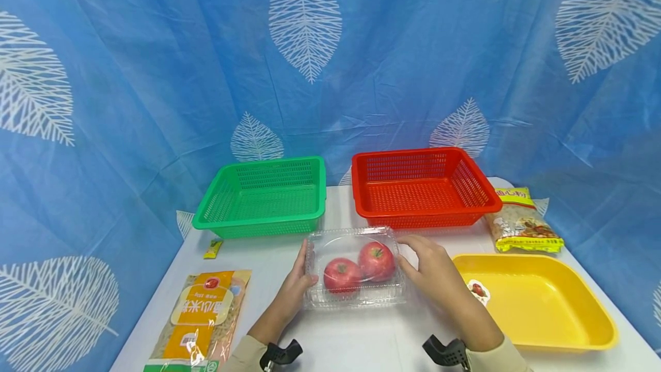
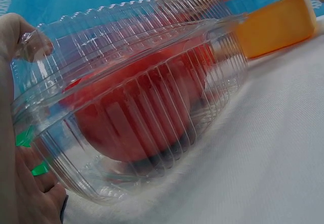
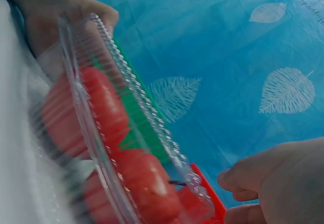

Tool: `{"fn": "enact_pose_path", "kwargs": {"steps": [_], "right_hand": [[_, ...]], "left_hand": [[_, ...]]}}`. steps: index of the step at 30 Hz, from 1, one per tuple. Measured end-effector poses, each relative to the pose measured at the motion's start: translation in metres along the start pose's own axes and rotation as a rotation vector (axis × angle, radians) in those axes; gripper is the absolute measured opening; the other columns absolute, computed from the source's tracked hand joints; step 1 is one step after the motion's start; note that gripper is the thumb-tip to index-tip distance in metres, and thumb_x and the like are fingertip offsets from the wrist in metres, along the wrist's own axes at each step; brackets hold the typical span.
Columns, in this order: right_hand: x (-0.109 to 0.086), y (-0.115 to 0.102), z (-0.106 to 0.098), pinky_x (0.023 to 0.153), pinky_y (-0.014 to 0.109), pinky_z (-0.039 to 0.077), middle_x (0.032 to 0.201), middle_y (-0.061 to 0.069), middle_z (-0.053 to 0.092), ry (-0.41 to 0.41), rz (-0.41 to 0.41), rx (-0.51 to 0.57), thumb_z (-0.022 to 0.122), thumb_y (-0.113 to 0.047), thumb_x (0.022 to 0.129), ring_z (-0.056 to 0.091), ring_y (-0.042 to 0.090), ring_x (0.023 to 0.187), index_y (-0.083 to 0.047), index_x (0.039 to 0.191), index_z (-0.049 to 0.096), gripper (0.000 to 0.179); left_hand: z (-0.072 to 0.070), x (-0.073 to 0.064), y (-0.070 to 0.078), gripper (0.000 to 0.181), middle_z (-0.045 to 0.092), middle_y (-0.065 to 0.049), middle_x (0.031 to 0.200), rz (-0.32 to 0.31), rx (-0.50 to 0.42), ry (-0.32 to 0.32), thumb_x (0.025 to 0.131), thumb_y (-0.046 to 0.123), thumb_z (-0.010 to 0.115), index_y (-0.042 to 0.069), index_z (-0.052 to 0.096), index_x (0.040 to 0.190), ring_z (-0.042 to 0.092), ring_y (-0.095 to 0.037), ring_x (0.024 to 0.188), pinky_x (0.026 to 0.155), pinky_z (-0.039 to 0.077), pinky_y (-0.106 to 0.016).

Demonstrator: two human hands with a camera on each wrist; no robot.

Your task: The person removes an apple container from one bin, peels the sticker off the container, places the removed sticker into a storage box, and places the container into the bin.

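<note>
Clear box [image 1: 347,247] | two apples [image 1: 377,261] inside | left hand [image 1: 295,287] grips its end

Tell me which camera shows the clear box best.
The head view: it shows the box from above, sharp and nearly whole. The left wrist view shows one ribbed side close up. The right wrist view shows it slanted, partly blurred and cut off by the bottom edge.

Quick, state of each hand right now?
Left hand: holding the clear plastic box by its left end.
Right hand: open, beside the box's right end; whether it touches can't be told.
</note>
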State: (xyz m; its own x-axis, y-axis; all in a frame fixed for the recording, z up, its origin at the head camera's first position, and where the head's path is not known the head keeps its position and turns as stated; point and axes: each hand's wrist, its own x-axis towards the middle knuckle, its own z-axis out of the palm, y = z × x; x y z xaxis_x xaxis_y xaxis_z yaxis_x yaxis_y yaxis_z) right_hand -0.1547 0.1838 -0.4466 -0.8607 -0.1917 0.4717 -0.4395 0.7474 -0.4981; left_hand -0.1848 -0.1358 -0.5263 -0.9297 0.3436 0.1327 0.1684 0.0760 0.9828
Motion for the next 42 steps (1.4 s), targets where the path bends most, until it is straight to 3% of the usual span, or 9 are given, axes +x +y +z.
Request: {"fn": "enact_pose_path", "kwargs": {"steps": [7, 14, 23, 36, 42], "right_hand": [[-0.004, -0.003, 0.009, 0.103, 0.059, 0.048, 0.124, 0.016, 0.071, -0.002, 0.002, 0.003, 0.082, -0.012, 0.093, 0.065, 0.040, 0.119, 0.001, 0.125, 0.072, 0.036], [-0.007, -0.003, 0.018, 0.102, 0.057, 0.049, 0.125, 0.018, 0.070, 0.033, -0.043, 0.016, 0.084, -0.009, 0.089, 0.065, 0.039, 0.119, 0.003, 0.123, 0.072, 0.038], [-0.014, -0.005, 0.031, 0.104, 0.062, 0.046, 0.136, 0.022, 0.060, 0.036, 0.020, 0.024, 0.085, -0.014, 0.089, 0.060, 0.045, 0.124, -0.001, 0.124, 0.072, 0.039], [-0.024, -0.001, 0.046, 0.112, 0.070, 0.031, 0.155, 0.029, 0.043, -0.014, 0.242, 0.278, 0.065, -0.023, 0.106, 0.039, 0.052, 0.143, -0.006, 0.142, 0.061, 0.040], [-0.025, -0.004, 0.049, 0.114, 0.070, 0.027, 0.154, 0.022, 0.050, -0.019, 0.369, 0.446, 0.061, -0.021, 0.108, 0.037, 0.045, 0.147, -0.012, 0.146, 0.057, 0.039]], "left_hand": [[0.000, 0.001, -0.001, 0.089, -0.010, -0.016, 0.174, -0.001, -0.004, -0.001, 0.095, 0.009, 0.045, 0.007, -0.006, 0.169, -0.012, -0.036, 0.157, 0.122, -0.001, -0.059], [0.000, 0.000, -0.001, 0.089, -0.010, -0.015, 0.174, 0.002, -0.002, -0.002, 0.095, 0.009, 0.045, 0.007, -0.005, 0.169, -0.012, -0.036, 0.157, 0.122, -0.001, -0.058], [0.000, 0.000, 0.001, 0.090, -0.010, -0.017, 0.173, 0.000, 0.003, 0.002, 0.094, 0.009, 0.045, 0.007, -0.004, 0.169, -0.012, -0.038, 0.157, 0.121, -0.002, -0.059], [0.001, -0.001, 0.003, 0.090, -0.008, -0.015, 0.174, -0.016, -0.001, 0.010, 0.094, 0.010, 0.046, 0.010, -0.003, 0.170, -0.010, -0.037, 0.157, 0.122, -0.001, -0.059], [0.001, -0.002, 0.004, 0.090, -0.009, -0.016, 0.174, -0.015, -0.007, 0.008, 0.094, 0.009, 0.046, 0.008, -0.004, 0.169, -0.011, -0.037, 0.157, 0.122, -0.001, -0.058]]}}
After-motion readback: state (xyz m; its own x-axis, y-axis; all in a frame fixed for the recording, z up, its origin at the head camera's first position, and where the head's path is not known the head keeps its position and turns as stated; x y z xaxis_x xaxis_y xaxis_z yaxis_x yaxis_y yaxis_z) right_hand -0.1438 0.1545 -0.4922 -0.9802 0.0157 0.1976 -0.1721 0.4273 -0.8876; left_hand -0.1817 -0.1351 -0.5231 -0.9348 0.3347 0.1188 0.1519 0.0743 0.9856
